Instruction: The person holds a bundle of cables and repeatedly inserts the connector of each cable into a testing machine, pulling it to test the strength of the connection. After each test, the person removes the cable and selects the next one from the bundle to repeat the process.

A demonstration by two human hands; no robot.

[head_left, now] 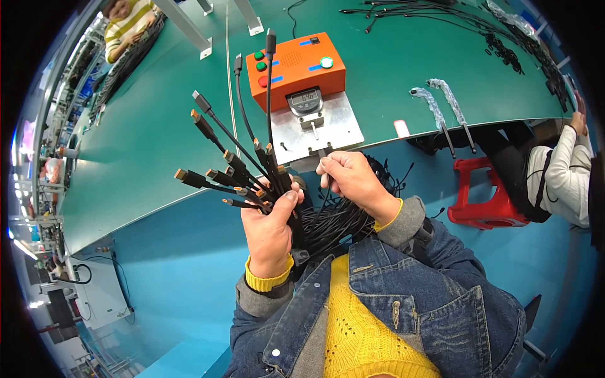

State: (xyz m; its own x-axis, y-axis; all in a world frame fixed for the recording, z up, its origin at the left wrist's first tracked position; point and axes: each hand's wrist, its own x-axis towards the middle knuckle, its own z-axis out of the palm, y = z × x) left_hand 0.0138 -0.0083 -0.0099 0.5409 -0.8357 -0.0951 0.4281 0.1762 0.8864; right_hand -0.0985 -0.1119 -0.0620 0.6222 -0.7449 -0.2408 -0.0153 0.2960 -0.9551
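My left hand [270,227] is closed round a bunch of black cables [234,165]; their plugs, several with orange tips, fan out up and to the left. With thumb and fingers my right hand [354,179] pinches one black cable plug [322,153] at the front edge of a metal plate [345,123]. Whether the plug's tip sits inside the fixture cannot be made out. On that plate, a small digital gauge [305,101] stands against an orange box [297,63] with green and red buttons and one lit button [326,62].
More black cables [331,225] hang in a heap below my hands. The green table [176,132] carries two plastic-wrapped rods [450,104], metal posts [205,47] and loose cables [409,9]. A red stool [463,205] and a seated person [561,170] are at right; another person [129,28] is far left.
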